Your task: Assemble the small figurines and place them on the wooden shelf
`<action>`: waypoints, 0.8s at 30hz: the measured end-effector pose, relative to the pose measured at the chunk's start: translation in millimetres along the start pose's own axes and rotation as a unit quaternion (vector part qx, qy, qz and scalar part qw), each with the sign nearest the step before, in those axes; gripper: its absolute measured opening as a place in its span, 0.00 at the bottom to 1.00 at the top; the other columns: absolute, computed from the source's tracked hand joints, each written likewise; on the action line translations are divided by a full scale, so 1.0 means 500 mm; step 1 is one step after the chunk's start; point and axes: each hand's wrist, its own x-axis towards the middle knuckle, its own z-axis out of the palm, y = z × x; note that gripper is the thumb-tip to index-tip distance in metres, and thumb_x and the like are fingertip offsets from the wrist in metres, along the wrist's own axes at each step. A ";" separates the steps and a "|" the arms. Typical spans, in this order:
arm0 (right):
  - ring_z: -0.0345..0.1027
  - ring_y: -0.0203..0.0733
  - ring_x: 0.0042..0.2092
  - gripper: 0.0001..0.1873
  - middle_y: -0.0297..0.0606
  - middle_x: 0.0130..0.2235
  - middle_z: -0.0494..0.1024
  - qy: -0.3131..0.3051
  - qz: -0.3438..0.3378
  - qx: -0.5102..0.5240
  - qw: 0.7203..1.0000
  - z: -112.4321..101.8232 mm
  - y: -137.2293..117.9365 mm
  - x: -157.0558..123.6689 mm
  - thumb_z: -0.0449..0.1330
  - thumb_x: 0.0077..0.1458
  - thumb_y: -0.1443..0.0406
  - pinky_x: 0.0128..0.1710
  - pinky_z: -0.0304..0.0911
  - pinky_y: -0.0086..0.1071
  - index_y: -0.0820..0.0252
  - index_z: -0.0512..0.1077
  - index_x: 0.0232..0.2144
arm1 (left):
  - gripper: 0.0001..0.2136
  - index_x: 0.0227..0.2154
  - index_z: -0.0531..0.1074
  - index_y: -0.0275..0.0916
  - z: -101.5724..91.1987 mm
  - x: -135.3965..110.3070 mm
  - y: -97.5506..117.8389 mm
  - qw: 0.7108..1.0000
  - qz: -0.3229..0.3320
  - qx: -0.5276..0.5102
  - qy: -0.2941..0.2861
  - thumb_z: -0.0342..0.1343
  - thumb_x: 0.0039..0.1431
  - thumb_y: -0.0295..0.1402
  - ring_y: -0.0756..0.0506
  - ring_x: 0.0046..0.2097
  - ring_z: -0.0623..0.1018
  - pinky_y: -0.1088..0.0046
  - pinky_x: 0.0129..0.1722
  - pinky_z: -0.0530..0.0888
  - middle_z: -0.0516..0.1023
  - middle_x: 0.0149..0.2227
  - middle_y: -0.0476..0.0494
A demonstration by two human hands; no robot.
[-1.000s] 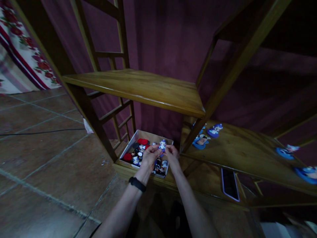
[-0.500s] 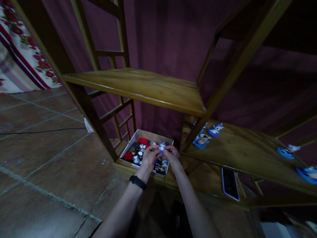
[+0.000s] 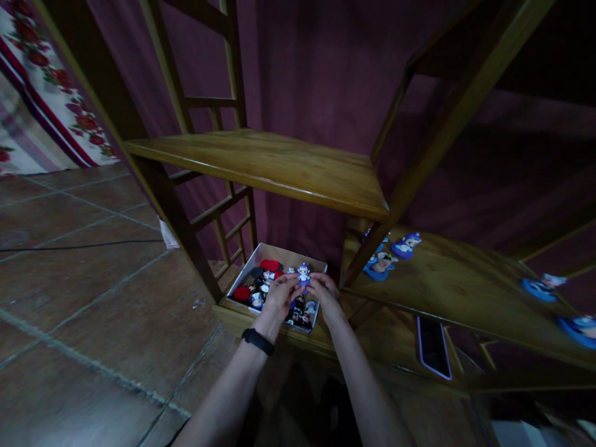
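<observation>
A small purple-and-white figurine (image 3: 303, 273) on a purple base stands upright between my two hands. My left hand (image 3: 282, 294) pinches it from the left, and my right hand (image 3: 325, 289) grips it from the right. Both hands are above a white cardboard box (image 3: 288, 251) that stands on the low wooden shelf. Inside the box lie several more figurines, among them a blue-and-white one (image 3: 256, 300) and pieces with red bases (image 3: 241, 293). My hands hide part of the box's contents.
Several figurines stand on the wooden shelf at right, including a purple one (image 3: 406, 245) and a blue-based one (image 3: 544, 287). A phone-like dark object with a purple edge (image 3: 433, 346) lies below. A wooden shelf board (image 3: 261, 158) juts out above the box. Tiled floor (image 3: 93, 323) spreads left.
The figurine in my hands has shifted slightly and now sits more upright, with its base more visible. Both hands remain over the box.
</observation>
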 end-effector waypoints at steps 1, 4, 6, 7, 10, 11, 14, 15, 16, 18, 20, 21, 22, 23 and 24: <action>0.70 0.38 0.34 0.12 0.33 0.31 0.74 -0.006 0.003 0.017 1.000 0.000 -0.002 -0.002 0.62 0.36 0.61 0.36 0.67 0.33 0.60 0.69 0.27 | 0.06 0.27 0.70 0.32 -0.001 0.001 0.002 1.000 -0.009 -0.009 -0.004 0.55 0.46 0.17 0.50 0.26 0.76 0.75 0.30 0.76 0.76 0.24 0.44; 0.70 0.38 0.35 0.12 0.34 0.31 0.74 -0.013 0.011 0.035 0.999 -0.002 -0.004 -0.005 0.63 0.36 0.61 0.38 0.68 0.34 0.60 0.69 0.27 | 0.07 0.28 0.70 0.32 -0.005 0.003 0.005 0.999 -0.026 -0.018 -0.012 0.54 0.47 0.16 0.50 0.26 0.76 0.75 0.30 0.76 0.76 0.25 0.43; 0.70 0.39 0.35 0.12 0.35 0.31 0.74 -0.014 0.013 0.033 0.999 -0.003 -0.002 -0.004 0.63 0.37 0.61 0.38 0.68 0.34 0.60 0.69 0.27 | 0.07 0.28 0.70 0.32 -0.005 0.003 0.006 0.999 -0.030 -0.019 -0.012 0.53 0.48 0.16 0.50 0.26 0.76 0.75 0.30 0.76 0.76 0.25 0.43; 0.70 0.39 0.35 0.12 0.35 0.31 0.74 -0.015 0.012 0.032 0.999 -0.004 -0.002 -0.003 0.63 0.37 0.61 0.38 0.68 0.34 0.60 0.69 0.27 | 0.07 0.28 0.70 0.32 -0.005 0.003 0.006 0.999 -0.031 -0.019 -0.011 0.52 0.48 0.16 0.50 0.26 0.76 0.75 0.30 0.76 0.76 0.24 0.43; 0.70 0.39 0.36 0.12 0.35 0.32 0.74 -0.023 0.011 0.029 0.999 -0.004 -0.001 -0.002 0.62 0.37 0.61 0.39 0.68 0.34 0.60 0.69 0.27 | 0.06 0.27 0.70 0.32 -0.006 0.002 0.006 0.999 -0.033 -0.019 -0.008 0.53 0.48 0.17 0.50 0.26 0.77 0.75 0.30 0.76 0.76 0.25 0.43; 0.70 0.39 0.37 0.12 0.35 0.33 0.74 -0.024 0.011 0.027 0.999 -0.004 -0.001 -0.002 0.62 0.38 0.61 0.39 0.68 0.34 0.60 0.69 0.27 | 0.06 0.27 0.70 0.32 -0.006 0.001 0.006 0.999 -0.034 -0.019 -0.007 0.54 0.48 0.17 0.50 0.26 0.77 0.75 0.30 0.76 0.76 0.25 0.43; 0.70 0.40 0.37 0.12 0.35 0.33 0.74 -0.022 0.013 0.022 0.999 -0.003 -0.001 -0.002 0.62 0.38 0.61 0.39 0.68 0.35 0.60 0.69 0.28 | 0.06 0.27 0.71 0.32 -0.006 0.001 0.006 0.999 -0.030 -0.016 -0.007 0.55 0.47 0.17 0.50 0.27 0.77 0.75 0.31 0.76 0.76 0.25 0.43; 0.70 0.40 0.37 0.12 0.35 0.33 0.74 -0.020 0.012 0.019 1.000 -0.003 0.000 -0.002 0.62 0.38 0.61 0.39 0.68 0.35 0.59 0.69 0.29 | 0.06 0.27 0.71 0.32 -0.006 0.001 0.006 0.999 -0.027 -0.014 -0.009 0.55 0.47 0.16 0.50 0.28 0.77 0.74 0.32 0.76 0.76 0.25 0.42; 0.70 0.40 0.37 0.12 0.36 0.33 0.74 -0.018 0.010 0.017 1.000 -0.004 0.001 -0.002 0.62 0.38 0.61 0.39 0.67 0.35 0.59 0.69 0.29 | 0.07 0.27 0.71 0.32 -0.007 0.002 0.006 1.000 -0.025 -0.010 -0.013 0.56 0.46 0.16 0.49 0.28 0.77 0.75 0.32 0.76 0.77 0.26 0.42; 0.70 0.41 0.38 0.14 0.36 0.35 0.75 -0.017 0.004 0.012 1.000 -0.004 0.003 0.000 0.62 0.38 0.61 0.39 0.67 0.35 0.59 0.70 0.30 | 0.08 0.27 0.72 0.32 -0.008 0.003 0.005 1.000 -0.023 -0.004 -0.019 0.57 0.44 0.16 0.49 0.29 0.77 0.75 0.32 0.76 0.77 0.27 0.42; 0.69 0.41 0.39 0.16 0.37 0.35 0.75 -0.021 0.001 0.006 1.000 -0.005 0.005 0.001 0.62 0.37 0.61 0.39 0.66 0.35 0.59 0.70 0.32 | 0.09 0.27 0.72 0.32 -0.009 0.006 0.003 1.000 -0.019 0.000 -0.023 0.58 0.43 0.15 0.49 0.30 0.77 0.75 0.32 0.75 0.77 0.28 0.42; 0.69 0.42 0.39 0.17 0.38 0.36 0.75 -0.025 0.002 0.001 1.000 -0.006 0.006 0.002 0.62 0.36 0.61 0.39 0.66 0.35 0.60 0.70 0.33 | 0.09 0.28 0.72 0.32 -0.010 0.007 0.002 1.000 -0.018 0.003 -0.025 0.58 0.42 0.15 0.49 0.30 0.77 0.75 0.32 0.75 0.77 0.29 0.42; 0.69 0.42 0.39 0.17 0.38 0.36 0.75 -0.027 0.004 -0.004 1.000 -0.005 0.006 0.003 0.62 0.36 0.61 0.40 0.65 0.35 0.60 0.70 0.33 | 0.10 0.28 0.72 0.33 -0.011 0.008 0.001 1.000 -0.015 0.005 -0.027 0.58 0.42 0.15 0.49 0.30 0.77 0.75 0.33 0.75 0.77 0.29 0.42; 0.69 0.42 0.39 0.18 0.38 0.35 0.76 -0.027 0.006 -0.010 1.000 -0.005 0.006 0.003 0.62 0.36 0.61 0.40 0.65 0.35 0.60 0.70 0.33 | 0.11 0.28 0.72 0.33 -0.012 0.009 0.000 0.999 -0.012 0.008 -0.031 0.58 0.41 0.14 0.50 0.30 0.77 0.75 0.32 0.75 0.77 0.29 0.43; 0.69 0.42 0.39 0.17 0.38 0.35 0.76 -0.027 0.006 -0.017 0.999 -0.004 0.006 0.004 0.62 0.35 0.62 0.40 0.64 0.35 0.60 0.70 0.33 | 0.11 0.29 0.72 0.33 -0.013 0.009 -0.001 0.999 -0.008 0.011 -0.034 0.58 0.41 0.14 0.50 0.30 0.77 0.76 0.32 0.75 0.77 0.29 0.44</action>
